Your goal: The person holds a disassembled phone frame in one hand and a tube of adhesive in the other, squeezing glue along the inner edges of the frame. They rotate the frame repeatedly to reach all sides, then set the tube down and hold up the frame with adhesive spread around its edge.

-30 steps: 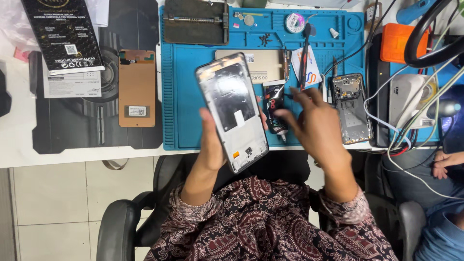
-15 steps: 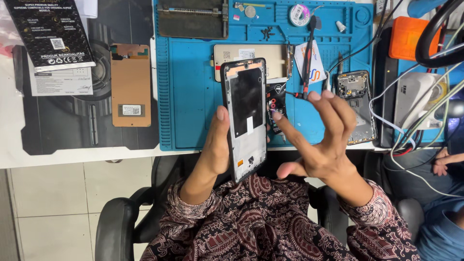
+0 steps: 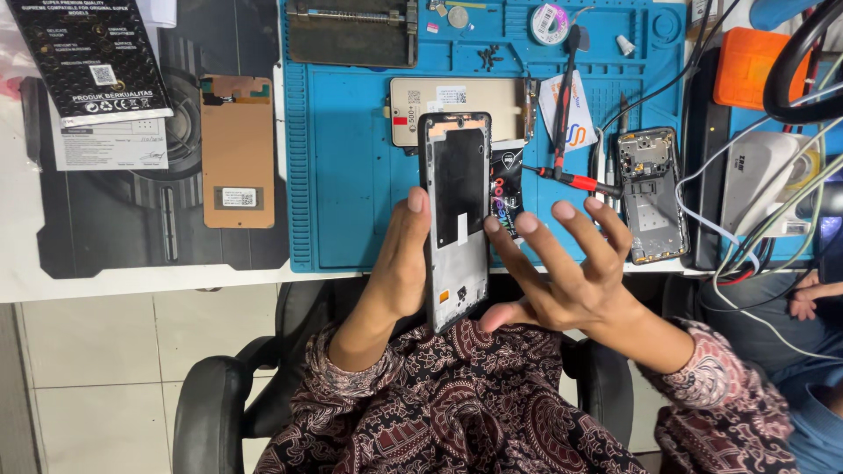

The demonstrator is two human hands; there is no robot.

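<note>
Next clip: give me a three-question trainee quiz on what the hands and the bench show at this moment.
1. True or false: the left hand holds the phone frame upright by its edge.
2. The right hand is: A) gripping the red-handled tool; B) open with fingers spread beside the frame; C) resting on the brown panel.
3. Which mat does the opened phone body lie on, to the right of the frame?

Key: 1 true. 2 B. 3 the blue work mat.
</note>
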